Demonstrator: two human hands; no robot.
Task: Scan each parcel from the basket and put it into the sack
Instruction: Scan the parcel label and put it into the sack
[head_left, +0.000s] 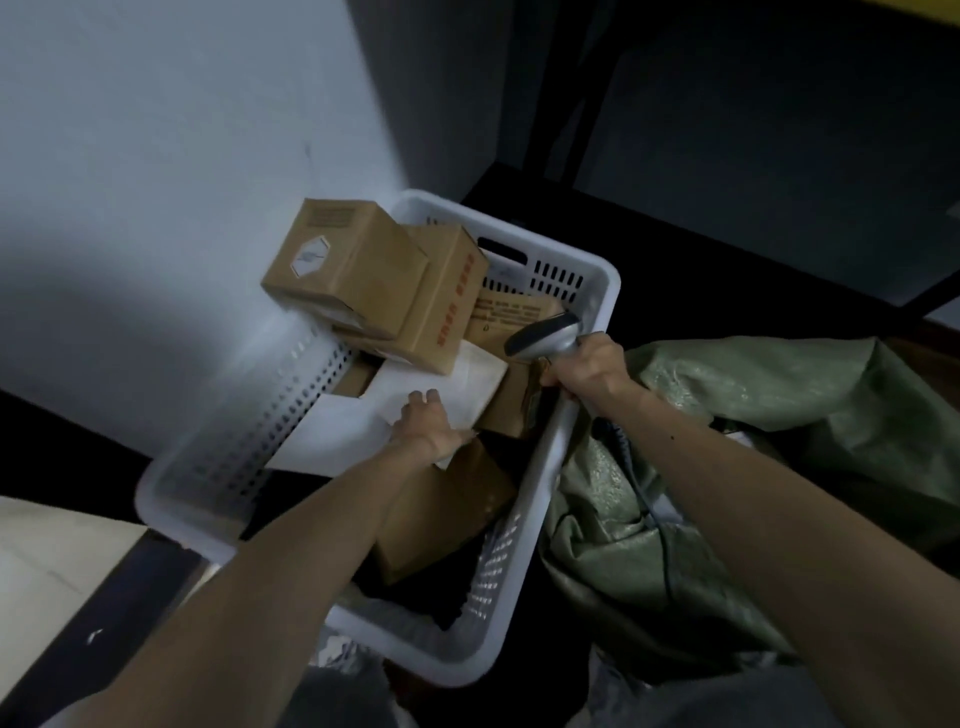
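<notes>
A white slotted basket (582, 431) holds several brown cardboard boxes (358, 270) and flat white parcels. My left hand (423, 423) is inside the basket and grips the near edge of a white flat parcel (467, 384). My right hand (589, 366) grips a grey barcode scanner (543, 332) over the basket's right rim, its head pointing down into the basket. The green woven sack (769, 415) lies crumpled to the right of the basket.
A pale wall (156, 156) rises behind the basket on the left. Dark furniture legs (582, 104) and a dark floor lie beyond. The scanner's coiled cable (644, 493) hangs over the sack. A light surface (47, 561) sits at lower left.
</notes>
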